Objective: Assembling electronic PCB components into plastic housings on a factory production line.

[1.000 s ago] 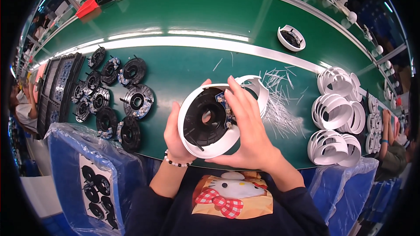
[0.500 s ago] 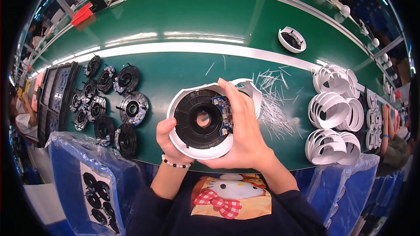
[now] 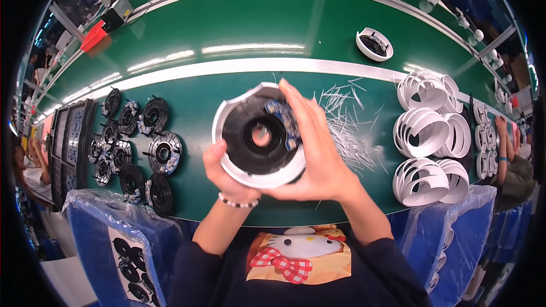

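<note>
Both of my hands hold a white round plastic housing point(image 3: 259, 180) up over the bench. Inside it sits a black disc point(image 3: 238, 136) with a hole in its middle. A blue circuit board point(image 3: 282, 119) lies along the disc's right side, slightly blurred. My left hand point(image 3: 232, 177) grips the lower left of the rim, its thumb on the edge and its other fingers hidden underneath. Around the right side is my right hand point(image 3: 318, 162), fingers pointing up along the wall. Skin shows through the disc's central hole.
Several black discs with boards point(image 3: 165, 152) lie to the left beside a black tray point(image 3: 73, 142). White scrap strips point(image 3: 347, 131) are scattered right of my hands. Stacks of white rings point(image 3: 421, 131) stand at the right. Another housing point(image 3: 374, 44) rests on the far green surface point(image 3: 256, 17).
The housing has risen a little away from me and turned slightly, with both hands still on it. A second white ring that showed behind my right hand is out of sight.
</note>
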